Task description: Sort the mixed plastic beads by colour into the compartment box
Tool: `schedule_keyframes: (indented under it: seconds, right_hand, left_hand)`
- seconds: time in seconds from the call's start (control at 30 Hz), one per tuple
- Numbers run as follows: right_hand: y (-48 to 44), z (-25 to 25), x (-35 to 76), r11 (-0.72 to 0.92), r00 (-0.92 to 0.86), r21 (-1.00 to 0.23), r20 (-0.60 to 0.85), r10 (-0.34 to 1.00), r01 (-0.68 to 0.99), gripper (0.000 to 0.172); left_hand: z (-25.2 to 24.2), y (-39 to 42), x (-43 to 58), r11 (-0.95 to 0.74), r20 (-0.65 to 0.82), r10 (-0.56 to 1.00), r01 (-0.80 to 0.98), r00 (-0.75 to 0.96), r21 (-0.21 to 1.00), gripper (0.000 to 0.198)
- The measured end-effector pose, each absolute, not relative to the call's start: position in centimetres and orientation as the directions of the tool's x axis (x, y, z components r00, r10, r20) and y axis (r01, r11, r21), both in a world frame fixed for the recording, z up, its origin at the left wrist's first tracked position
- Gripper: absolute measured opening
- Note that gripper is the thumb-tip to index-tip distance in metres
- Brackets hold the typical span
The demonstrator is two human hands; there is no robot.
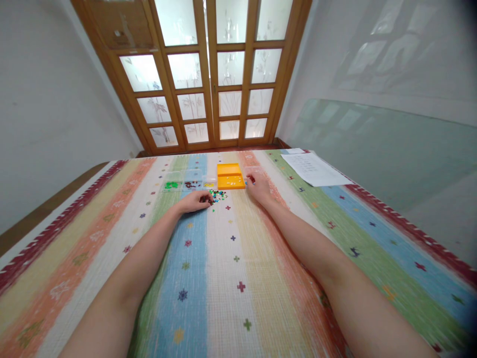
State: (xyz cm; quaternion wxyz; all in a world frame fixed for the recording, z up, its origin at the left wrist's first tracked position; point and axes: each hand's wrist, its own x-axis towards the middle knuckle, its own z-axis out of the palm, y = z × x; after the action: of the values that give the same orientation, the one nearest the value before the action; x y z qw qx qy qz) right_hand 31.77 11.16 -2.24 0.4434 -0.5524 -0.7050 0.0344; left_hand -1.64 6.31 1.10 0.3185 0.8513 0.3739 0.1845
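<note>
A loose pile of small mixed-colour pieces [219,196] lies on the tablecloth, with brown, green, blue, yellow and white among them. My left hand [196,201] rests at the pile's left edge, fingers curled in; what they hold, if anything, is too small to name. Just right of an opened orange box [230,169], my right hand [258,186] has its fingertips pinched together over a clear container [262,170], which it partly covers. Several white pieces lie in the orange box. To its left are green pieces [172,185], brown pieces [192,184] and yellow pieces [209,184] in clear compartments.
A striped tablecloth [223,278] covers the table. Printed white paper [315,168] lies at the far right, near a glass-like panel [372,149] against the wall. Wooden doors with frosted panes [194,104] stand beyond the far edge.
</note>
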Motion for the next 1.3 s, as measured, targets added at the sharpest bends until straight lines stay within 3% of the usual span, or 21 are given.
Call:
schedule_keyframes:
  seconds: [0.57,0.9,1.3]
  right_hand:
    - [10.82,-1.96,31.47,0.396,-0.04,-0.505,0.578,0.815,0.767,0.023]
    - [10.64,-2.02,31.37,0.414,-0.073,-0.491,0.575,0.815,0.766,0.021]
    - [10.62,-2.04,31.31,0.418,-0.087,-0.484,0.569,0.818,0.768,0.021]
  left_hand:
    - [0.37,7.18,-2.21,-0.435,0.106,0.749,0.365,0.654,0.823,0.019]
    - [0.79,6.97,-2.19,-0.505,0.07,0.73,0.468,0.68,0.725,0.022]
    - [0.76,6.97,-2.24,-0.485,0.084,0.765,0.486,0.638,0.727,0.018]
